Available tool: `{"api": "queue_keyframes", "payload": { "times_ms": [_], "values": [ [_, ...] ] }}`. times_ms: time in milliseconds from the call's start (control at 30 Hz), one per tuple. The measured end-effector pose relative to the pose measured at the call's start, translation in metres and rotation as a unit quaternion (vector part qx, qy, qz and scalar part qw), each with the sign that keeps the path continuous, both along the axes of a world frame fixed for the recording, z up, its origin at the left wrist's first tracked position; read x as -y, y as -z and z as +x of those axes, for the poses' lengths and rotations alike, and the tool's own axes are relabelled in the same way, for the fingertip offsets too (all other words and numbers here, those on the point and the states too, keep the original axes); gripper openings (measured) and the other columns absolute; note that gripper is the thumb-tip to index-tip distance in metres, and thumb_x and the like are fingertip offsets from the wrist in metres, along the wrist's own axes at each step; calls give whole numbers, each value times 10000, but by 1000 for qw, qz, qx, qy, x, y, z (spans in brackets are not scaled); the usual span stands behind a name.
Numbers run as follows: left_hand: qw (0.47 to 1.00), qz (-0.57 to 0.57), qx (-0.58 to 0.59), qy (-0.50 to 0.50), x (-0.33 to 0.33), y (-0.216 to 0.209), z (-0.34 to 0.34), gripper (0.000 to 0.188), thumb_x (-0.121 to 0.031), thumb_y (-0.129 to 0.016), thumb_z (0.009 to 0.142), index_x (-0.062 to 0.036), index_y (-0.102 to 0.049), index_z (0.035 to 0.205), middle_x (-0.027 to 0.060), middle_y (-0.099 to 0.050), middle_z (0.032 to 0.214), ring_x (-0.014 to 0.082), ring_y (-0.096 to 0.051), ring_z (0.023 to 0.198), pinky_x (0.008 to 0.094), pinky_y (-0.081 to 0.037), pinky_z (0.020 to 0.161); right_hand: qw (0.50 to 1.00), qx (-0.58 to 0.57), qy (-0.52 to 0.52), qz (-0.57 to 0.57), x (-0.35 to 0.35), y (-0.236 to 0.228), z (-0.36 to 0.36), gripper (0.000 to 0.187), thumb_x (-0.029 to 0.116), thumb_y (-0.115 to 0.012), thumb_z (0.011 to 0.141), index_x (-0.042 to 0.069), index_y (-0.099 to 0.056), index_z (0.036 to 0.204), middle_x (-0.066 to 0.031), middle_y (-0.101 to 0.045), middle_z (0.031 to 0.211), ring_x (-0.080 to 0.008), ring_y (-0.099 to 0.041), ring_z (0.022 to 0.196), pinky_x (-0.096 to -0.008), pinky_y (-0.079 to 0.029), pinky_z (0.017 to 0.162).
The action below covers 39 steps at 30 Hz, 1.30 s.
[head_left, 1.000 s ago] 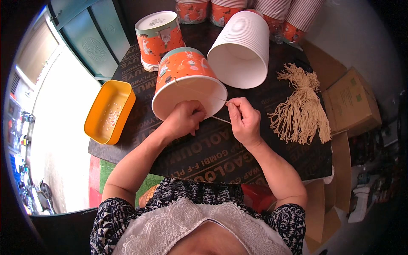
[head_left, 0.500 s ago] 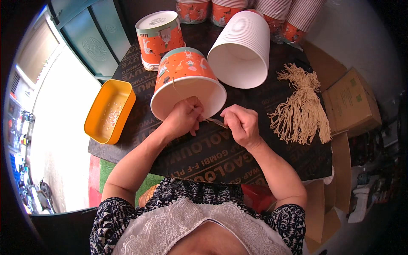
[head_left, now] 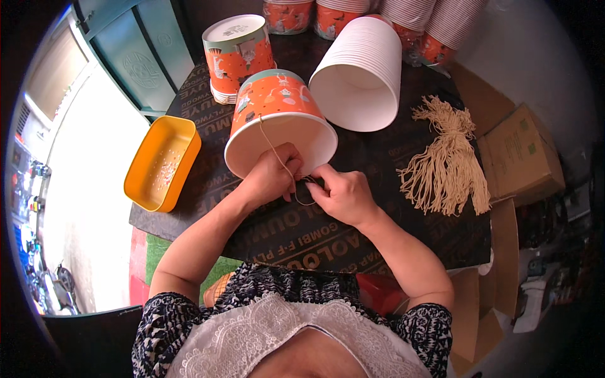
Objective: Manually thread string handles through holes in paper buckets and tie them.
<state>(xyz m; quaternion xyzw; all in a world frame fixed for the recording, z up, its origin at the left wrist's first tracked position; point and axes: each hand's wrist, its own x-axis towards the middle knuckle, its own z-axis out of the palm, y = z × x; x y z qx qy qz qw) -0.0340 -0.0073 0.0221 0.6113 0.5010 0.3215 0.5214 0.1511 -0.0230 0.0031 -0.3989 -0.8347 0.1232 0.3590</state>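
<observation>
An orange patterned paper bucket point(head_left: 277, 107) lies on its side on the dark table point(head_left: 353, 239), its white open mouth toward me. My left hand point(head_left: 272, 179) grips the bucket's rim at the near edge. A beige string point(head_left: 272, 143) runs from the bucket's side down over the rim into my fingers. My right hand point(head_left: 341, 194) pinches the string's loop right beside the left hand, fingers closed on it.
A stack of white buckets point(head_left: 362, 72) lies on its side behind. An upturned orange bucket stack point(head_left: 238, 53) stands at the back left. A bundle of beige strings point(head_left: 446, 157) lies to the right. A yellow tray point(head_left: 162, 162) holds small beads. Cardboard boxes point(head_left: 520, 151) sit at the right.
The string was stretched taut between my hands; now my right hand has come in against the left at the bucket's rim, with the string in a small loop.
</observation>
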Motion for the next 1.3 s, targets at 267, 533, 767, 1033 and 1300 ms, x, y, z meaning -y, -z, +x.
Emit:
{"api": "queue_keyframes", "payload": {
  "times_ms": [267, 533, 767, 1033, 1300],
  "values": [
    [999, 17, 2, 29, -1, 1, -3, 68, -6, -490, 885, 44, -536, 876, 83, -562, 688, 151, -587, 516, 277, -483, 426, 998, 46, 1, 39, -3, 13, -4, 56, 68, -629, 831, 62, -576, 848, -138, -613, 617, -323, -633, 564, -417, -480, 484],
    [998, 15, -10, 63, -4, 15, -4, 113, -35, -587, 870, 10, -537, 961, 59, -582, 779, 125, -580, 578, 254, -497, 471, 998, 42, -5, 47, -3, 11, -5, 90, 93, -556, 871, 25, -508, 834, -153, -573, 537, -339, -612, 497, -438, -473, 439],
    [1000, 11, -1, -18, 1, 1, 3, 47, -10, -572, 867, 31, -552, 878, 79, -588, 738, 130, -572, 524, 262, -467, 411, 998, 42, -22, 45, 0, 9, -3, 68, 62, -558, 857, 20, -507, 844, -157, -586, 607, -340, -624, 549, -431, -488, 464],
    [998, 30, 41, -36, -1, 10, 10, 15, 39, -540, 856, 49, -541, 844, 89, -565, 696, 147, -576, 492, 272, -462, 390, 998, -11, 57, 38, 5, 3, -9, 62, 63, -569, 871, 16, -530, 859, -190, -599, 771, -387, -631, 675, -446, -509, 556],
    [991, 56, 80, -89, 3, 20, 26, 29, 28, -539, 873, 53, -546, 862, 91, -571, 697, 148, -587, 510, 272, -478, 415, 987, -130, 73, -60, 0, 6, -12, 84, 61, -571, 880, -3, -517, 887, -228, -609, 748, -430, -610, 729, -488, -470, 594]
  ]
}}
